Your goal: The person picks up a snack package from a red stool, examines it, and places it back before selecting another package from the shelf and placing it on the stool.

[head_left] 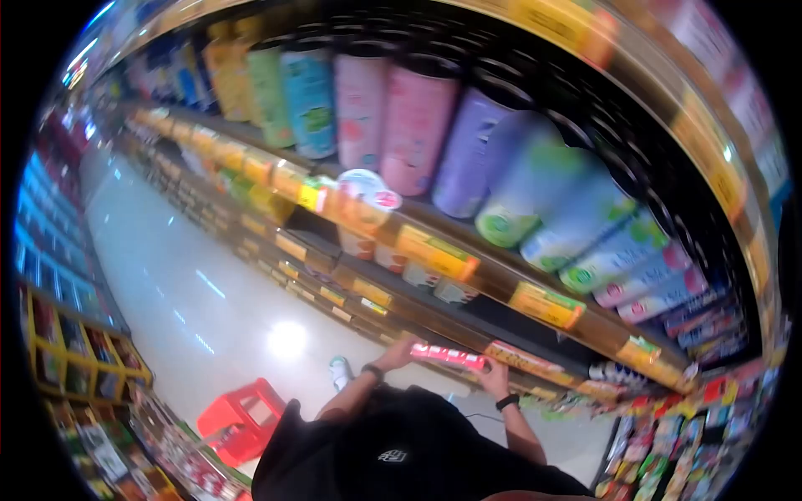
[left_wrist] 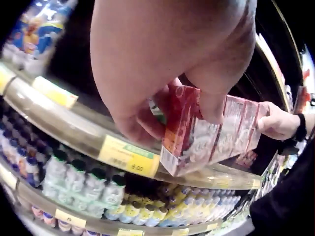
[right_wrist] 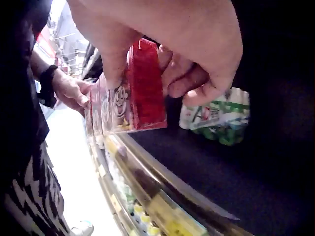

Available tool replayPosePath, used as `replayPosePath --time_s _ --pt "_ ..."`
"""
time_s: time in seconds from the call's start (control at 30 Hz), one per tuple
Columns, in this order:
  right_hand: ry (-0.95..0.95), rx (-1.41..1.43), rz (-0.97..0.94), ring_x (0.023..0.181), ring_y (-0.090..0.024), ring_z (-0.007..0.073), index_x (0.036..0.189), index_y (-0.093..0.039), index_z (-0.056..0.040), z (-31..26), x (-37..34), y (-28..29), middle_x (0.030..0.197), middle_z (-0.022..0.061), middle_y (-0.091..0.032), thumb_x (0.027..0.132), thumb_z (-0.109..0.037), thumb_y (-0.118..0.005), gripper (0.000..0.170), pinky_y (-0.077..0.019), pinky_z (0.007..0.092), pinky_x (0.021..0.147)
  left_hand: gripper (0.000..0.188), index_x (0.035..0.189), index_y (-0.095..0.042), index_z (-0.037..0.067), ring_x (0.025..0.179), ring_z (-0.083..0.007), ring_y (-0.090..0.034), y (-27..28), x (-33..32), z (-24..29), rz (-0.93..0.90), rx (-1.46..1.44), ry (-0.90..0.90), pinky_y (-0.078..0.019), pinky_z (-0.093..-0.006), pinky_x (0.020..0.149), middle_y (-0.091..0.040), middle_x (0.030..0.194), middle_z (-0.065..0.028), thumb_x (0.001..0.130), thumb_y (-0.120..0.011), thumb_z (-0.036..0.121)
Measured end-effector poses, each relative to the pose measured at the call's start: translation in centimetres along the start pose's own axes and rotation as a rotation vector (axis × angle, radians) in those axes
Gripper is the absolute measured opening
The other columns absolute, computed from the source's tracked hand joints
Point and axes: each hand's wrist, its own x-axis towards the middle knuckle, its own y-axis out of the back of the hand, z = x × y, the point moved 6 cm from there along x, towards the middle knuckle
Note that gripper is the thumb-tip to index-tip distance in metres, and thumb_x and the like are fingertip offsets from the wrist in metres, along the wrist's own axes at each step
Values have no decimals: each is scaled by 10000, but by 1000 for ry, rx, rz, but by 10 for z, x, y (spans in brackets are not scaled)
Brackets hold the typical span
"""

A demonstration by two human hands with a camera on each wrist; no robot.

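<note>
Both hands hold one long pack of red and white drink cartons [head_left: 447, 356], wrapped in clear film, out in front of a shelf. My left hand [head_left: 398, 354] grips one end; in the left wrist view its thumb lies on the printed face and its fingers go behind the pack. At the opposite end my right hand [right_wrist: 182, 39] pinches the pack, thumb on the front and fingers curled at the back. The pack's red end panel [right_wrist: 147, 88] faces the right wrist camera. Dark bands circle both wrists.
Tall coloured bottles [head_left: 422, 125] line the shelf above, with yellow price tags [head_left: 434, 252] along its edge. A green and white bottle pack [right_wrist: 216, 117] sits deeper on the dark shelf. Small bottles [left_wrist: 83, 179] fill a lower tier. A red basket [head_left: 242, 417] stands on the floor.
</note>
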Motion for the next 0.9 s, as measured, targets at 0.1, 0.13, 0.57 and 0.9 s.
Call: replayPosePath --time_s 0.1,0.13,0.57,0.9 --pt "38 13 -162 776 -576 276 868 -632 -49 -53 -2 -19 774 121 -589 608 -346 -777 421 -456 354 707 340 1062 -528 28 908 -151 -571 22 -60 -17 51 -45 104 -471 -297 807 -604 937 -63 781 -677 149" --pt "33 32 -219 756 -566 270 858 -629 -36 -69 -2 -25 781 110 -567 620 -334 -773 407 -452 359 692 338 1063 -524 21 894 -135 -567 33 -79 -2 34 -205 150 -471 -287 795 -603 942 -55 783 -675 138" --pt "-613 1249 -480 817 -596 109 992 -551 -28 -195 37 -183 892 47 -610 946 -363 -373 382 -490 266 734 418 1055 -515 11 824 -155 -555 181 -183 4 597 -238 467 -451 -292 733 -593 885 -94 861 -538 381" --pt "-695 1273 -891 936 -596 173 1075 -517 -31 -301 36 -309 1051 77 -602 934 -415 -367 436 -473 328 852 440 900 -563 -8 721 -163 -556 292 -265 -25 796 -332 594 -452 -305 668 -595 757 -103 868 -493 425"
